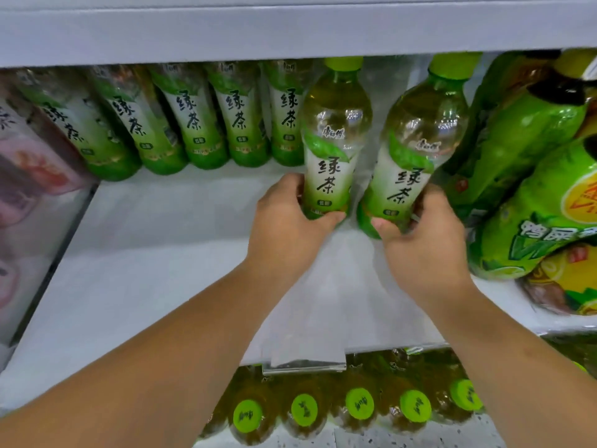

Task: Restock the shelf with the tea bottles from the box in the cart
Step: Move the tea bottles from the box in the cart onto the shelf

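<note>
— Head camera has both your arms reaching in over the front edge of the shelf (145, 253). Your left hand (287, 215) grips one tea bottle (332, 150) low down, thumb across the bottom of the label and fingers (292, 185) curled round its left side.

— And your right hand (426, 240) is wrapped round the base of a second tea bottle (410, 163), thumb in front and fingers round its right side. Neither hand is loose.

— Your left bottle stands close to upright. The right one leans, its green cap tipped toward the shelf's right end.

— Both bottles sit toward the shelf's right half, in front of the back row of tea bottles (200, 124) lined up along the rear edge. The two are just beside each other, with a narrow gap between the labels.

— Whether either base touches the shelf, you can't tell from here; your hands cover both.

— Just right of your right hand, larger green bottles (529, 140) crowd the right end. Blurred pink bottles (32, 163) fill the section past the left edge.

— Above you the upper shelf board (290, 30) hides the caps of the back row. Below the front edge, green caps (358, 404) of more bottles show on the lower level, under a clear price strip (303, 367).
</note>
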A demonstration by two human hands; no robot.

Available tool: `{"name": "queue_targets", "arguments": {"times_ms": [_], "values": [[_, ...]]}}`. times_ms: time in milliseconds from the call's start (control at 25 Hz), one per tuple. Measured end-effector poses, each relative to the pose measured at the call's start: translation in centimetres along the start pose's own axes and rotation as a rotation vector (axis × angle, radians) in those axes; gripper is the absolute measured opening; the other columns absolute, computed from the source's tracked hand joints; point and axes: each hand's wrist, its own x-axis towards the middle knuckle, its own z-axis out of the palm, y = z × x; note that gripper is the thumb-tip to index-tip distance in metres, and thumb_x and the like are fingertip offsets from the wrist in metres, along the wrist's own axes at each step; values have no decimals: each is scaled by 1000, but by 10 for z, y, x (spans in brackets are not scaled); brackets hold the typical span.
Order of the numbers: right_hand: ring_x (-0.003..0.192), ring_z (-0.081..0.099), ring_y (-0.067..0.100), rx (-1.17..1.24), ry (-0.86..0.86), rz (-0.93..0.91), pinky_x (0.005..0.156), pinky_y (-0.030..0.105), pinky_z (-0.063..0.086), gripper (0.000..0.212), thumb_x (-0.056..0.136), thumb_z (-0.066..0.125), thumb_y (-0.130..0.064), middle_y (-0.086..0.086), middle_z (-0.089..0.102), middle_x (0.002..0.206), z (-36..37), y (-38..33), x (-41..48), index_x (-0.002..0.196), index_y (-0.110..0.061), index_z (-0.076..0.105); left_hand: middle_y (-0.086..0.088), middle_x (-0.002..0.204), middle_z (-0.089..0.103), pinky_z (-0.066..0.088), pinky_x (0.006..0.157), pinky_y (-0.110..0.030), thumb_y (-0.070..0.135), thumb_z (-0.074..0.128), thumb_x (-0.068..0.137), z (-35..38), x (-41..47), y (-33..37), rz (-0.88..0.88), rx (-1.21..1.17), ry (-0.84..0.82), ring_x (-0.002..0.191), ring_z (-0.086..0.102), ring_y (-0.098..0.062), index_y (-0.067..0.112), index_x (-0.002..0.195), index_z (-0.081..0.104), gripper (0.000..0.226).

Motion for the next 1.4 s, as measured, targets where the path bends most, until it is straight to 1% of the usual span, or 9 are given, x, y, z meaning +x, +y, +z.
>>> {"name": "queue_targets", "arguments": {"times_ms": [200,440,600,760,840,960,1080,1200,1400], "values": [[96,58,12,43,42,14,84,27,48,48,83,79,-13,-7,60,104,18,3,43,124,-14,54,-4,119,62,54,93,-28,36,92,69,26,46,2,-11,78,46,96,63,-13,18,112,70,51],[94,59,11,53,76,28,80,22,44,47,83,79,-15,-10,60,99,31,5,93,122,-16,54,-8,116,69,57,90,-42,42,87,74,45,76,7,-9,182,105,106,66,-27,10,117,63,58],[91,60,14,35,92,-14,79,26,49,45,82,78,-15,-7,60,97,36,10,111,119,-14,53,-10,121,66,54,89,-38,41,82,80,50,90,22,-18,327,86,111,63,-29,9,121,59,57],[94,67,16,136,80,-43,84,31,57,41,79,80,-14,-8,65,96,41,18,124,107,-25,52,-8,120,66,50,82,-31,44,80,83,54,101,32,-98,387,45,111,64,-28,12,119,63,51],[96,67,13,192,74,-54,84,24,56,42,80,79,-12,-11,66,97,45,22,127,113,-23,55,-9,120,67,44,78,-30,43,77,87,56,98,32,-100,378,57,112,63,-30,11,121,60,50],[96,64,7,223,87,-93,79,7,50,46,84,76,-11,-9,67,103,47,26,125,126,-15,57,-10,120,65,48,81,-35,42,72,90,62,93,27,-81,347,79,112,62,-34,10,126,51,53],[102,65,11,167,64,-140,87,19,52,49,89,71,-20,-3,70,116,50,29,124,135,-18,54,-11,120,64,48,79,-37,44,68,93,67,89,24,-74,329,104,111,62,-35,11,129,45,54],[107,65,16,130,51,-156,91,30,54,53,91,68,-28,0,70,121,53,31,125,140,-19,50,-10,113,67,38,72,-34,51,58,97,74,79,21,-67,375,145,105,64,-38,13,131,41,53],[111,64,20,87,42,-148,91,31,52,54,92,66,-31,-1,68,124,55,31,128,142,-22,47,-5,109,69,35,73,-34,55,54,97,77,77,20,-101,355,190,102,65,-36,19,132,41,52]]}}
